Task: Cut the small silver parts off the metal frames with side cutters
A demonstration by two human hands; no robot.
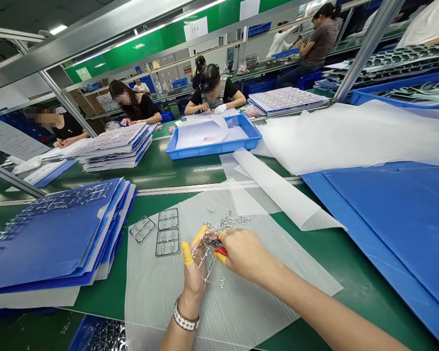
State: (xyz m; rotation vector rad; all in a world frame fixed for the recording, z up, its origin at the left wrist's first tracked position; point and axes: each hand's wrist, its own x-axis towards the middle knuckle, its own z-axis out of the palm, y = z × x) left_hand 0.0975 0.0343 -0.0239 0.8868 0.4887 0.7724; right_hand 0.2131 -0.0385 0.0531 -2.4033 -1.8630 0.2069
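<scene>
My left hand point(193, 282), with yellow covers on its thumb and a finger, holds a silver parts frame point(211, 265) upright and tilted. Closed around red-handled nippers point(221, 251), my right hand point(247, 253) also wears yellow finger covers. The nippers' jaws are at the frame's upper part, partly hidden by the fingers. Just beyond both hands lies a pile of small silver parts point(227, 220) on a translucent sheet point(157, 297). A few loose parts point(222, 282) lie nearer me. To the left, more silver frames point(168, 230) rest flat on the sheet.
A stack of blue boards point(58, 234) with frames on top stands at left; large blue sheets point(388, 224) lie at right. Beyond are a rolled translucent sheet point(278, 190), a blue tray point(214, 148) and a stack of loaded sheets point(113, 146). Several people sit across the bench.
</scene>
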